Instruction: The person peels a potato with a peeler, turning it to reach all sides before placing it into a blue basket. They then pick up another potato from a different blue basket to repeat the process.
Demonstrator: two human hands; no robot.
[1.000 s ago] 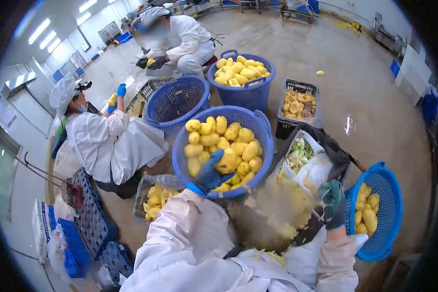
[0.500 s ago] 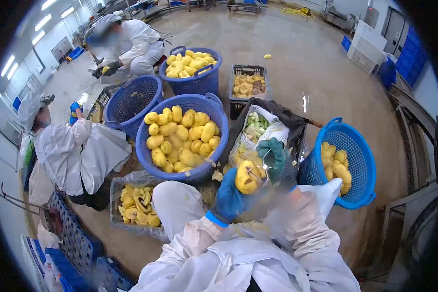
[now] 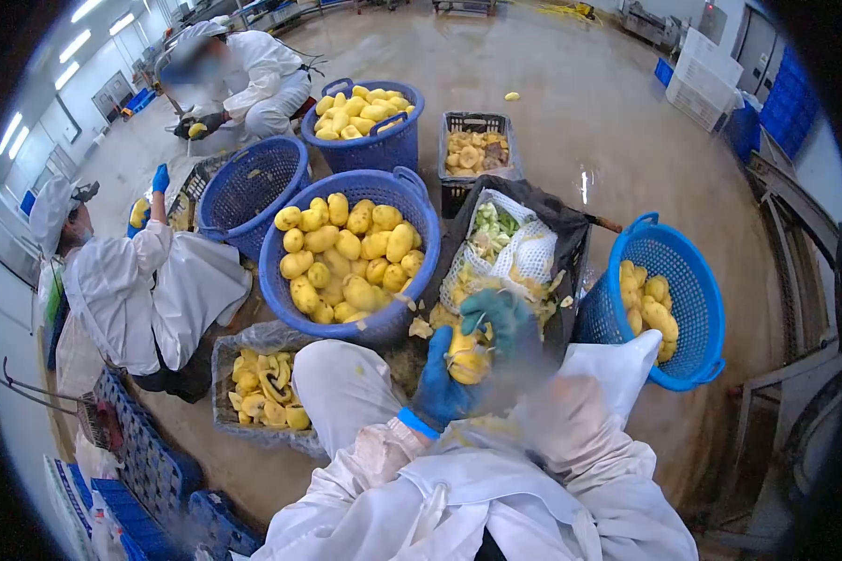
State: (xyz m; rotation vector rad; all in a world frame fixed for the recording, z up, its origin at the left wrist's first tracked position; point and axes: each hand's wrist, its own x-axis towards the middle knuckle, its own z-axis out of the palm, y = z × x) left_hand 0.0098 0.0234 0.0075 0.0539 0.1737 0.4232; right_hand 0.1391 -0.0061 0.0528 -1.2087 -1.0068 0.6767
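Observation:
A yellow potato (image 3: 466, 363), partly peeled, sits in my left hand (image 3: 437, 381), gloved in blue, its fingers closed round it from the left. My right hand (image 3: 501, 318), in a green glove, is curled over the potato's upper right side. It grips a metal peeler, seen earlier but now mostly hidden by the fingers and blur. Beyond my hands is a crate with a black liner (image 3: 571, 245), holding white netting (image 3: 530, 251) and peelings. A purple-blue basket of potatoes (image 3: 269, 266) stands just beyond my left knee.
At my right stands a bright blue basket (image 3: 697, 280) with potatoes. A lined crate of cut pieces (image 3: 225, 383) is by my left leg. Farther off are another full basket (image 3: 398, 145), an empty basket (image 3: 253, 192) and a black crate (image 3: 454, 192). Two co-workers (image 3: 164, 290) sit at left.
My right hand has moved left and closer over the potato, hiding the peeler. The potato has tilted and dropped slightly. The nearer co-worker's blue-gloved hand has risen.

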